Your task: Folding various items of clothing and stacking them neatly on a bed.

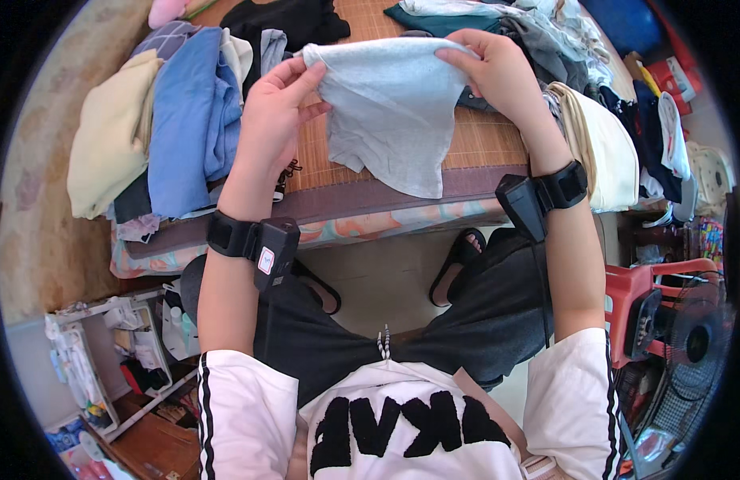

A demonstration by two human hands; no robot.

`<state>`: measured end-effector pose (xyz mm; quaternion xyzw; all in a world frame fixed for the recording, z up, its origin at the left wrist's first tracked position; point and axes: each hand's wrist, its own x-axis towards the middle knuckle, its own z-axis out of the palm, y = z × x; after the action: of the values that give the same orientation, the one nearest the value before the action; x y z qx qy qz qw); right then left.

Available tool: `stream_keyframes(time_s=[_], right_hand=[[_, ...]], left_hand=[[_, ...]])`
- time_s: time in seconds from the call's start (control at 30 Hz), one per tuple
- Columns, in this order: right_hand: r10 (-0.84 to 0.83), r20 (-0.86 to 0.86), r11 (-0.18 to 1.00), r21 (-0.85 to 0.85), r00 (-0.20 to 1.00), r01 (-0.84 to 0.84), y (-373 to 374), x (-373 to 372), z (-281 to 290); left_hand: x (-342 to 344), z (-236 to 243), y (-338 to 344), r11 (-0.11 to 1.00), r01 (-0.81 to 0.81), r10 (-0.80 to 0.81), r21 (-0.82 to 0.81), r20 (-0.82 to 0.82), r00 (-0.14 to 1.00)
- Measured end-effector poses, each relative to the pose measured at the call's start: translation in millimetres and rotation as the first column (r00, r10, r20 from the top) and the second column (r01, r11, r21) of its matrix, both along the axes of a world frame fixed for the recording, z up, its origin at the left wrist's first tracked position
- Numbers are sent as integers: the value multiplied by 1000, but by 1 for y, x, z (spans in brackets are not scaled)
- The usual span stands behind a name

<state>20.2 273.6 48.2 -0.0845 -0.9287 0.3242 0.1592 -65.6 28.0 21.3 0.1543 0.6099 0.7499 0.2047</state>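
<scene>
A light grey piece of fabric [390,104] hangs over the bamboo mat [482,148] on the bed. My left hand [286,104] pinches its upper left corner, fingers curled at the edge. My right hand [490,76] grips the upper right corner between thumb and fingers, so the top edge is stretched between both hands while the lower part droops toward the bed's front edge. Each of my wrists wears a black strapped device.
Folded cream [106,132] and blue [182,120] clothes lie at left, cream fabric [606,156] and piled garments [538,44] at right and back. Below right are a red plastic stool [626,296] and a fan [694,344]; a white rack [82,336] stands lower left.
</scene>
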Motion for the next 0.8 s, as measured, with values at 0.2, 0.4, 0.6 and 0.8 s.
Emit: stream_keyframes(time_s=[0.2, 0.4, 0.6, 0.8], right_hand=[[98, -390, 929, -294, 916, -225, -17, 9, 38], [175, -226, 980, -52, 958, -191, -5, 36, 45], [425, 394, 890, -21, 815, -455, -22, 62, -39], [535, 529, 833, -197, 659, -517, -19, 77, -71]], left_hand=[[-2, 29, 2, 916, 83, 33, 391, -280, 959], [8, 27, -11, 939, 59, 99, 338, -432, 897], [35, -49, -37, 778, 255, -578, -574, -494, 649], [63, -67, -49, 645, 302, -710, -702, -404, 577]])
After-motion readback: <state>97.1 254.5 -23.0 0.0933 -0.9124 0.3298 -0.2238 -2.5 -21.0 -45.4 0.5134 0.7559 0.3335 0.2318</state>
